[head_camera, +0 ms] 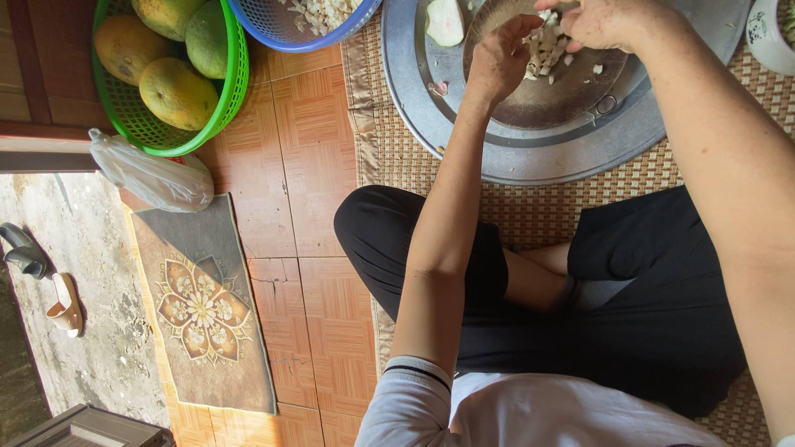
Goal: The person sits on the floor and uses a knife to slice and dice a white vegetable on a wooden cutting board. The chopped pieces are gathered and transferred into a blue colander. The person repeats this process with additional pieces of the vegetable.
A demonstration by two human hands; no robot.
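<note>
My left hand [501, 58] and my right hand [609, 21] are cupped from either side around a pile of pale chopped fruit pieces [545, 48]. The pile lies on a round dark cutting board [546, 103]. The board rests in a large round metal tray [530, 161] on a woven mat [530, 211]. My fingers are curled against the pieces, and a few bits lie loose beside the pile. A peeled pale fruit half [445, 21] sits on the tray to the left of my left hand.
A blue basket [273, 29] holding chopped pieces stands at the top, left of the tray. A green basket [219, 99] holds several large green-yellow fruits [178, 93]. A plastic bag [153, 175], a patterned doormat [203, 306], sandals [65, 306] and a white container [770, 37] are nearby.
</note>
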